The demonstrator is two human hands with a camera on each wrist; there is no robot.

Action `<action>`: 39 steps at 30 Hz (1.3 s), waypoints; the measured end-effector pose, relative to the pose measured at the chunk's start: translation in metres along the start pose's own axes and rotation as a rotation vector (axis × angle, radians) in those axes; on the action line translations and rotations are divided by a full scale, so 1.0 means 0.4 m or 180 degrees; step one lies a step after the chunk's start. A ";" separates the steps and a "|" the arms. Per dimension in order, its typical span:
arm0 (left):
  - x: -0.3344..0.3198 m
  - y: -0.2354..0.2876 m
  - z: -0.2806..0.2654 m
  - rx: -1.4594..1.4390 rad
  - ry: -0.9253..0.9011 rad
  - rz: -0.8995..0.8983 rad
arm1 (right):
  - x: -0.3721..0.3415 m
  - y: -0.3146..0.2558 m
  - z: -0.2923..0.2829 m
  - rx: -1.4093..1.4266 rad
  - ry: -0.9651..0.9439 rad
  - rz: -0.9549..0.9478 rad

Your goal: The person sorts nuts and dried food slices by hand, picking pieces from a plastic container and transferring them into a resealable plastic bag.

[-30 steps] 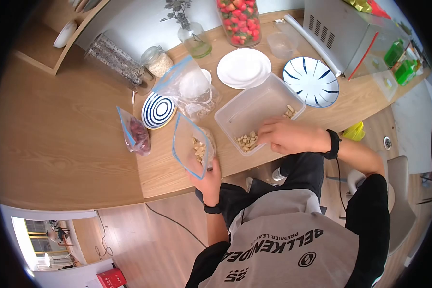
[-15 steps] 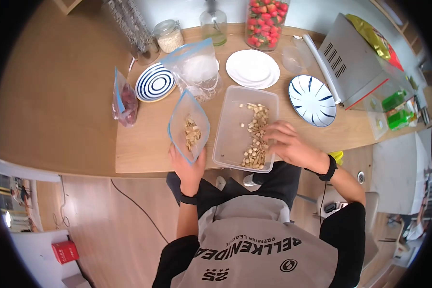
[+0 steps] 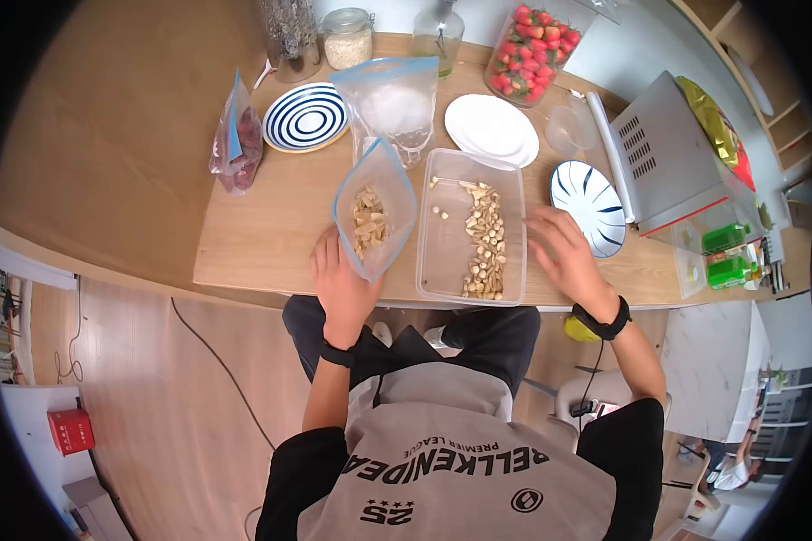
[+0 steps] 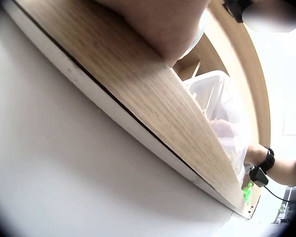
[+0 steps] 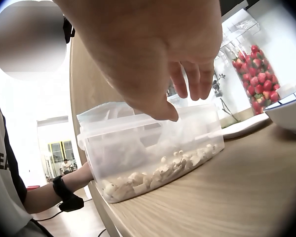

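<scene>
My left hand (image 3: 341, 287) grips the lower left side of a blue-edged zip bag (image 3: 397, 185), which stands with its mouth open toward me. Inside the bag lie pale dried slices (image 3: 368, 221); part of the hand is hidden behind the plastic. Right of it sits a clear plastic tub (image 3: 444, 257), with small pale round and flat pieces (image 3: 484, 239) heaped along its right half and a few strays at the left. Just outside the tub's right rim is my right hand (image 3: 568, 257), fingers loosely bent and nothing between them. In the right wrist view its fingers (image 5: 191, 81) point downward above the tub.
Behind the bag stand another zip bag (image 3: 392, 104) with white contents and a ringed plate (image 3: 284, 126). White plates (image 3: 478, 126) and a striped plate (image 3: 589, 207) lie behind and right of the tub. Farther back is a strawberry-filled container (image 3: 532, 59). A dark-red-filled bag (image 3: 244, 162) stands left.
My right hand has come out of the tub to the right, off the pieces. The pieces, first in corner piles, now spread along the right side. The left hand still holds the bag; the head view has turned.
</scene>
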State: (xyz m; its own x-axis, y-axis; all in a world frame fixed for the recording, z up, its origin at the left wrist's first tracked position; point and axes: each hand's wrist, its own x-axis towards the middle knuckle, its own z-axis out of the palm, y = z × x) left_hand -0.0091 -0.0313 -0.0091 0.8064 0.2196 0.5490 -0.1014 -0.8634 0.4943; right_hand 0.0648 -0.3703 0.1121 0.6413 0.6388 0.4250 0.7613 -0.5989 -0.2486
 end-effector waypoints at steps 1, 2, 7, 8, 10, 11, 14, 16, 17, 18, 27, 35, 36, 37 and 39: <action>0.001 0.001 0.000 0.0015 0.0002 0.0014 | 0.001 0.007 -0.006 0.0089 0.0072 -0.0009; 0.002 0.002 0.000 -0.0001 0.0001 -0.0004 | 0.003 0.013 -0.011 0.0179 0.0145 -0.0016; 0.003 0.002 0.000 0.0001 0.0016 0.0030 | 0.054 -0.003 -0.018 0.0212 -0.0110 -0.0068; 0.003 0.003 0.000 -0.0003 0.0018 0.0021 | 0.069 -0.007 -0.014 0.0115 -0.0291 -0.0176; 0.003 0.005 -0.002 0.0047 0.0053 0.0048 | 0.093 -0.010 -0.003 -0.0060 -0.0632 -0.0354; 0.004 0.006 -0.003 0.0055 0.0058 0.0034 | 0.101 -0.012 0.002 -0.0232 -0.0963 -0.0527; 0.011 0.007 -0.002 -0.0055 0.0316 0.0118 | 0.117 -0.015 0.015 -0.0405 -0.1575 -0.0263; 0.010 0.007 -0.002 -0.0111 0.0234 0.0092 | 0.133 -0.012 0.024 -0.0627 -0.1796 -0.0266; 0.007 0.005 -0.001 -0.0118 0.0229 0.0093 | 0.138 -0.014 0.029 -0.0854 -0.2004 -0.0254; 0.006 0.003 0.000 -0.0047 0.0197 0.0100 | 0.137 -0.021 0.045 -0.0857 -0.2004 -0.0245; 0.008 0.006 -0.005 0.0042 0.0246 0.0138 | 0.152 0.020 0.120 -0.0961 -0.2094 -0.0435; 0.002 0.003 0.001 0.0008 0.0101 0.0024 | 0.151 0.028 0.040 -0.0052 -0.1563 0.0005; 0.003 0.004 -0.001 0.0039 0.0118 0.0049 | 0.153 0.027 0.033 -0.0057 -0.1565 0.0003; 0.003 0.005 -0.003 0.0074 0.0136 0.0070 | 0.156 0.025 0.028 -0.0023 -0.1554 0.0041; 0.004 0.006 -0.004 0.0089 0.0157 0.0090 | 0.157 0.027 0.025 0.0016 -0.1546 0.0063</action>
State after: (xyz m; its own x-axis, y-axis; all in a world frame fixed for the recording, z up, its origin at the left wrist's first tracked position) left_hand -0.0089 -0.0320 -0.0059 0.7738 0.2163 0.5954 -0.1068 -0.8818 0.4593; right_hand 0.1143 -0.3318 0.1274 0.6252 0.7797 -0.0350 0.7482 -0.6115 -0.2572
